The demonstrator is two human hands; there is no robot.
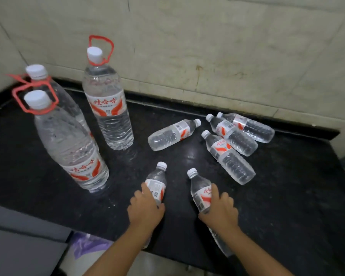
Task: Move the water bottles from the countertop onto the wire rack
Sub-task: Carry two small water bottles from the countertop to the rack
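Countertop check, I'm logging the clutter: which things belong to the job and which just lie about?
Job: three big bottles, four loose small bottles, small bottles held by left hand and right hand.
Lying about: purple bag.

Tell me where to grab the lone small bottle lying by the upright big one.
Take the small bottle around its labelled middle, coming from above with fingers across its width. It lies flat, cap pointing right toward the wall, with bare countertop on both long sides for the fingers.

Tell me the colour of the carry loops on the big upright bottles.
Red. The head view shows it best on the carry loop of the tall bottle standing nearest the wall.
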